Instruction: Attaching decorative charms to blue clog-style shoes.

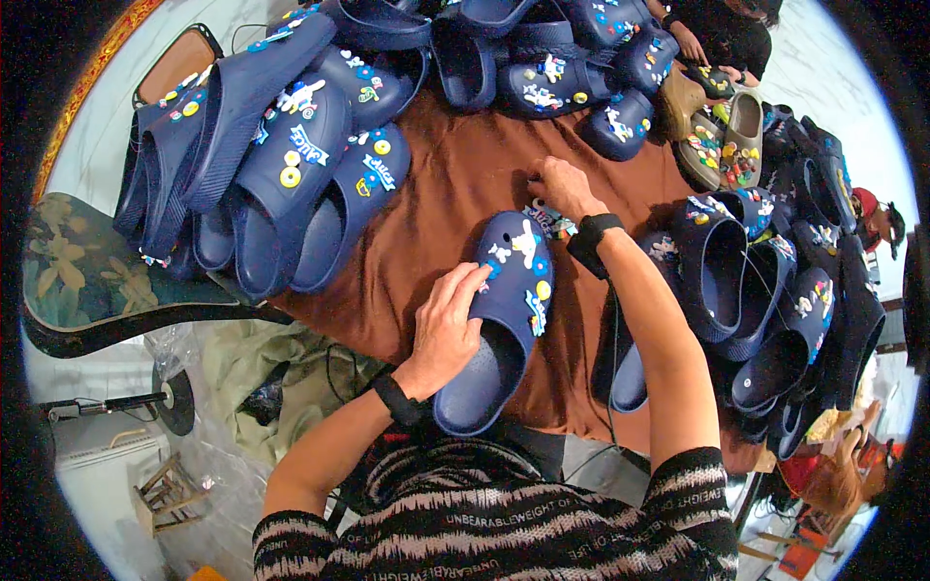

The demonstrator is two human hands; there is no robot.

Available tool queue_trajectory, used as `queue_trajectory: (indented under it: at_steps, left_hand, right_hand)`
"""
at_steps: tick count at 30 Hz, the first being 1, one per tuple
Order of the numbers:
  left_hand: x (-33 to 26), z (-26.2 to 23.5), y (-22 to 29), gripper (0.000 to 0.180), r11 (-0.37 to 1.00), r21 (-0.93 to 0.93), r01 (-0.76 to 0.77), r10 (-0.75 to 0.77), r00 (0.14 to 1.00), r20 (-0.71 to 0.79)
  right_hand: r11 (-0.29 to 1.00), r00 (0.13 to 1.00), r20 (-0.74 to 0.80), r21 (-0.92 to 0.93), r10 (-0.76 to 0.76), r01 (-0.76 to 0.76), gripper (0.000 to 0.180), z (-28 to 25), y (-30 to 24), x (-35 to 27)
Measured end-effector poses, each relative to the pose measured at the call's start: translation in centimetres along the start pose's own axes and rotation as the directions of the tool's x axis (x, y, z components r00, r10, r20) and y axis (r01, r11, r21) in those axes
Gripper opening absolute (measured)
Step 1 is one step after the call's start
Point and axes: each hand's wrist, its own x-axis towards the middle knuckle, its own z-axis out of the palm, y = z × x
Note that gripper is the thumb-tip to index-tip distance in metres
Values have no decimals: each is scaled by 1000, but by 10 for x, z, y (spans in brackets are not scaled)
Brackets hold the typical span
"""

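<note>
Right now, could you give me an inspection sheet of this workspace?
Surface: brown cloth over the table.
Job's things: navy clog with small charms on its top.
Clutter: navy clog pile at left, another clog heap at right, tan clogs at the far end.
Hands: left hand rests on the clog; right hand touches loose charms on the cloth.
Cables: thin dark cord below the right forearm.
Surroundings: another person's hands at the far end; plastic sheeting on the floor.
</note>
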Motion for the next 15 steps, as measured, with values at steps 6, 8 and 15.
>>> queue_trajectory:
  at_steps: [6, 8, 15]
  left_hand:
    - [0, -1, 1, 65, 1000, 10, -11, 11, 1000, 0]
    - [0, -1, 1, 65, 1000, 2, -7, 7, 1000, 1]
    - [0, -1, -2, 65, 999, 26, -32, 32, 999, 18]
  right_hand:
    - [975, 999, -43, 220, 32, -22, 23, -8, -5, -10]
    - [955, 1000, 1, 294, 25, -24, 23, -17, -9, -14]
    - [793, 1000, 8, 610, 3, -7, 24, -37, -6, -37]
